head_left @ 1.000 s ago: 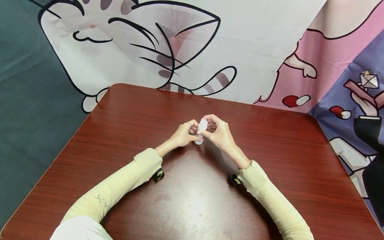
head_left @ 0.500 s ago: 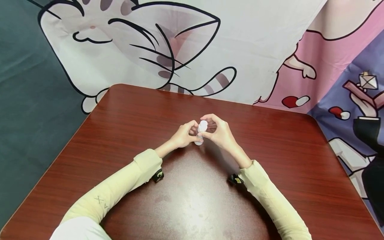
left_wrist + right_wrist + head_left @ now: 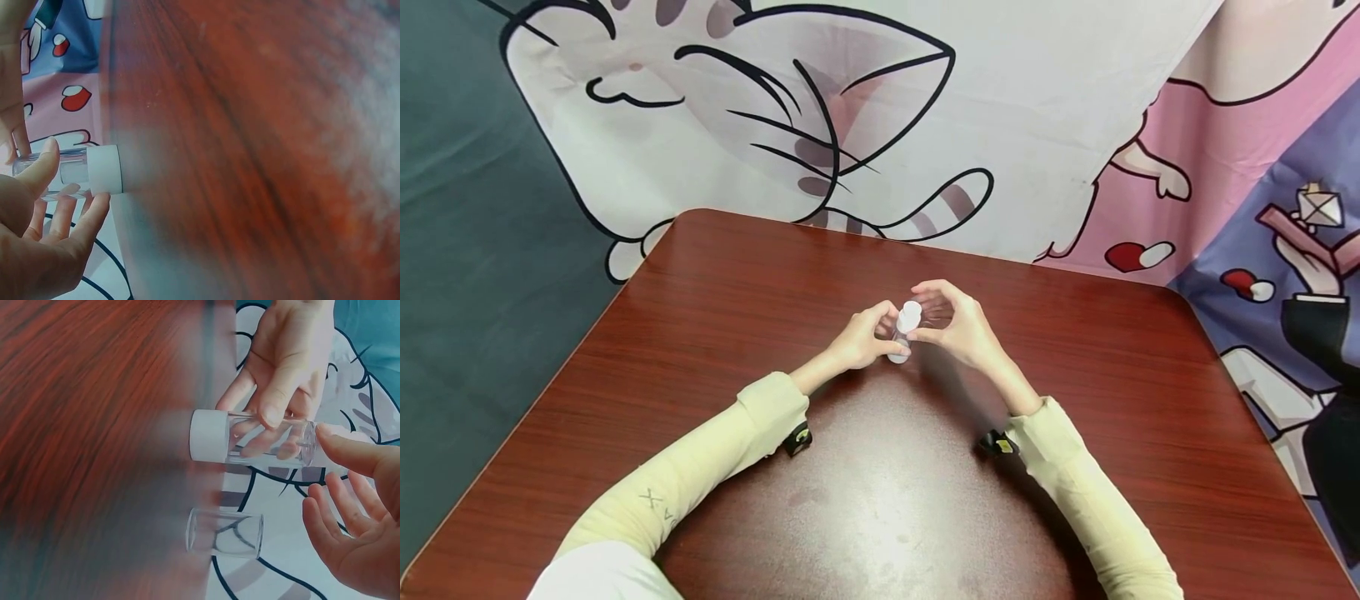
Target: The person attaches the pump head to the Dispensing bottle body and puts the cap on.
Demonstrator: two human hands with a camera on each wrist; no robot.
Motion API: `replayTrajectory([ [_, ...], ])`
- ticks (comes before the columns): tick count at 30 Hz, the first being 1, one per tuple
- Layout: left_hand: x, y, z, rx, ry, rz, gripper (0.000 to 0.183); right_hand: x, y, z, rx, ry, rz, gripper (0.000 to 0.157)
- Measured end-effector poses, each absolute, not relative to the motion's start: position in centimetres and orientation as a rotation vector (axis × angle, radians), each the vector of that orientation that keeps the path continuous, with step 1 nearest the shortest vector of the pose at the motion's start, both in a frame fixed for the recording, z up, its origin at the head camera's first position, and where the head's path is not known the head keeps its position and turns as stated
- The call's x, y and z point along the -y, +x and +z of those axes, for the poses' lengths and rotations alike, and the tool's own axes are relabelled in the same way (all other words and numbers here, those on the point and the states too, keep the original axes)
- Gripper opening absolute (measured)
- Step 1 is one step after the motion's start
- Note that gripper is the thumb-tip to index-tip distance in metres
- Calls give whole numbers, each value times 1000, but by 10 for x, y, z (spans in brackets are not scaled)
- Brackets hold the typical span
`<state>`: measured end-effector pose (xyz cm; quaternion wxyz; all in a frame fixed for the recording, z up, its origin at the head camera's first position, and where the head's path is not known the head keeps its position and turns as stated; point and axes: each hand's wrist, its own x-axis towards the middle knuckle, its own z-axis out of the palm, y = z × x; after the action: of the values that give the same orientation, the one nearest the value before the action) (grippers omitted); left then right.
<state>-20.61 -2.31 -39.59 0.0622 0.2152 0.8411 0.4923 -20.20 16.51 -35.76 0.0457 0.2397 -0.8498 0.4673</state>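
Note:
My left hand (image 3: 856, 340) holds a clear cylindrical bottle (image 3: 269, 440) between thumb and fingers. The bottle stands upright, its white band (image 3: 105, 169) at the table end. Seen from the head, a bright white round shape (image 3: 911, 316) shows at its upper end. My right hand (image 3: 964, 327) is just right of the bottle, thumb tip at its upper rim and the other fingers spread apart. Beside them, in the right wrist view, stands a small clear open cylinder (image 3: 240, 534); in the head view it is largely lost behind my right fingers.
The reddish-brown wooden table (image 3: 760, 275) has rounded far corners. Behind it hangs a printed cloth (image 3: 1037, 125) with a cartoon cat. A black wrist camera (image 3: 798, 438) sits under the left cuff, another wrist camera (image 3: 998, 442) under the right.
My right hand has shifted slightly right and its fingers have drawn away from the bottle's top. The left hand and bottle are nearly where they were.

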Motion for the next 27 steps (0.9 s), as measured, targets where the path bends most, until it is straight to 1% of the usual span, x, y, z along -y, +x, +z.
replayTrajectory([
  [12, 23, -205, -395, -2561, 638, 1457, 40, -178, -210, -365, 2614, 658, 1592, 54],
  [27, 22, -207, -396, -2562, 636, 1451, 41, -183, -219, -375, 2647, 547, 1482, 53],
])
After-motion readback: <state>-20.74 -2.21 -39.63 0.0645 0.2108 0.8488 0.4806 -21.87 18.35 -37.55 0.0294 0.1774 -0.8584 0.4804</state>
